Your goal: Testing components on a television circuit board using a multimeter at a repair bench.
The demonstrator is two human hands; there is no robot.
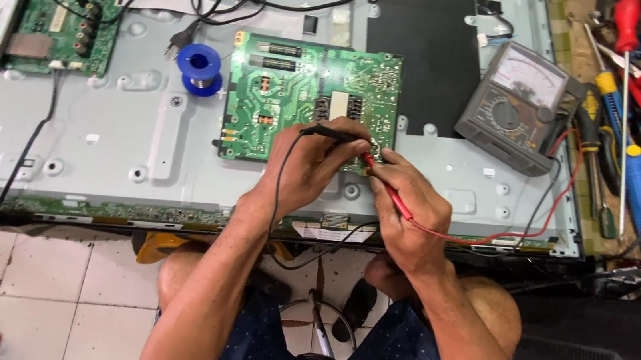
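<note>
At the far left, a small green circuit board [54,29] sat on the top corner of the grey metal back panel of a flat screen [89,126], with a thin black cable [27,149] running down from it to the panel's lower edge. Further right, a blue spool of solder wire [200,68] stood upright on the panel, just beside the upper left corner of the large green power board [303,93]. A black power plug and cord [237,8] lay above that board.

The left hand [311,165] rested over the lower edge of the large board, its fingers closed around a slim black test probe [331,132] whose tip pointed down at the board's lower right part. Touching it on the right, the right hand [408,210] pinched a slim red test probe [385,185] between thumb and fingers, the tip set on the same area of the board. The exact contact points were hidden by the fingers.

A red lead [503,231] and a black lead [548,186] curved rightward to a grey analogue multimeter with a needle dial [517,105], lying tilted on the panel's right side below a black rectangular sheet [421,40]. At the far right, red, yellow and blue-handled screwdrivers [633,168] lay crowded together beside the panel.
</note>
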